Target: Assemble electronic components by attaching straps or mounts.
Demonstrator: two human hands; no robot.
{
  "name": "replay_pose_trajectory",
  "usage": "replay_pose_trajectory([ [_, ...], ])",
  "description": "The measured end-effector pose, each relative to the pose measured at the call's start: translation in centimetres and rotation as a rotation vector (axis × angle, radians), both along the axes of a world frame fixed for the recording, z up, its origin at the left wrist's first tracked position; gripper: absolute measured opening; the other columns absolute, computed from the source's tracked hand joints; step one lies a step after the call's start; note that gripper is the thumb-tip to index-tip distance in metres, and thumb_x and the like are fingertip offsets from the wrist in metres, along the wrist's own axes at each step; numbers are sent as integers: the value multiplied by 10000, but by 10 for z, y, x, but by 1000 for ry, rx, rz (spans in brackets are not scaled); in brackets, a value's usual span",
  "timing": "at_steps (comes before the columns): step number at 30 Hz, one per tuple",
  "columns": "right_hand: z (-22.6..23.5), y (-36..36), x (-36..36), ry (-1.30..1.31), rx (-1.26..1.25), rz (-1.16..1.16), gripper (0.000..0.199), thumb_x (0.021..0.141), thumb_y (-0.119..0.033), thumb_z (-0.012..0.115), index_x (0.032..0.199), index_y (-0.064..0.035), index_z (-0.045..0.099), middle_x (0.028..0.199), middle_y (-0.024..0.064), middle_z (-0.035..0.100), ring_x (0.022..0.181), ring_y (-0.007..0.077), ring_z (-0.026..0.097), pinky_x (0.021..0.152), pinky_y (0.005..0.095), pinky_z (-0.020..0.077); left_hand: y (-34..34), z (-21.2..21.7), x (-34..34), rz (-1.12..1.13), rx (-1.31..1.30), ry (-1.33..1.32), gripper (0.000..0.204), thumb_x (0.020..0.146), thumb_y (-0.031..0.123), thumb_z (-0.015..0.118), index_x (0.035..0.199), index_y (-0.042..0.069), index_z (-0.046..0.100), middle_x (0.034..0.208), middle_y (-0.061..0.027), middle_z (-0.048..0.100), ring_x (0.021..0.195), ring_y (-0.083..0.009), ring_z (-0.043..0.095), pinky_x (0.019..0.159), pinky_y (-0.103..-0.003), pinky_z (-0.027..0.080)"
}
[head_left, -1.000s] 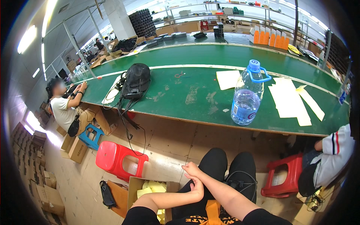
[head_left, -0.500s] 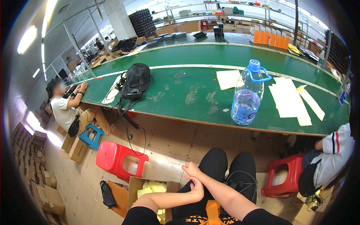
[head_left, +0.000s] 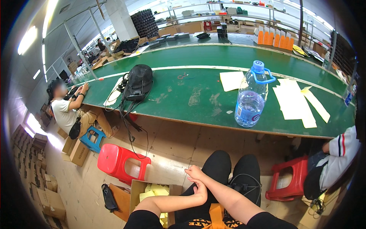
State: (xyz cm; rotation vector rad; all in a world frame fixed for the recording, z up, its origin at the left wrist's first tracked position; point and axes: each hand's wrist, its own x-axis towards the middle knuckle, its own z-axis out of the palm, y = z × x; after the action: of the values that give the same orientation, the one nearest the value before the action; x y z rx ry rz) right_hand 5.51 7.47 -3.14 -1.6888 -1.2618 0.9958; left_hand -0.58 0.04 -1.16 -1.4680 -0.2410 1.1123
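Note:
My right hand (head_left: 195,173) rests above my lap, its forearm crossing toward the left. The fingers are loosely bent and slightly apart, with nothing in them. Just below it, my left hand (head_left: 199,191) is bent up at the wrist and lies against the underside of my right wrist, its visible fingers stretched out. Part of that hand is hidden in the overlap. Under both are my legs in black trousers (head_left: 216,168), with a black device and looped cable (head_left: 241,187) on the right thigh.
A green workbench (head_left: 179,99) ahead bears a water bottle (head_left: 251,101), yellowish paper sheets (head_left: 293,101) and a black cap (head_left: 139,82) with cables. Red stools (head_left: 122,162) stand at both sides. A carton (head_left: 139,187) holds yellow paper. One person (head_left: 66,110) sits left, another (head_left: 341,160) right.
My hands have not visibly moved. The person at the right has shifted an arm slightly.

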Motion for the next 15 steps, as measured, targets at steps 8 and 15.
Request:
replay_pose_trajectory([
  [8,-2,1,-1,-48,-6,-11,343,665,-293,500,531,23,522,461,190,462,430,282,494,463,371,394,-2,12,2,5,-8,9,387,846,307,319,1020,-2,477,958,-145,547,808,-291,562,642,-411,454],
  [15,-6,2,0,-60,-44,12,337,654,-292,511,529,20,528,458,189,464,417,280,481,463,366,391,-2,9,2,-14,-34,-16,387,844,308,323,1014,-3,479,936,-152,555,791,-301,563,639,-404,455],
])
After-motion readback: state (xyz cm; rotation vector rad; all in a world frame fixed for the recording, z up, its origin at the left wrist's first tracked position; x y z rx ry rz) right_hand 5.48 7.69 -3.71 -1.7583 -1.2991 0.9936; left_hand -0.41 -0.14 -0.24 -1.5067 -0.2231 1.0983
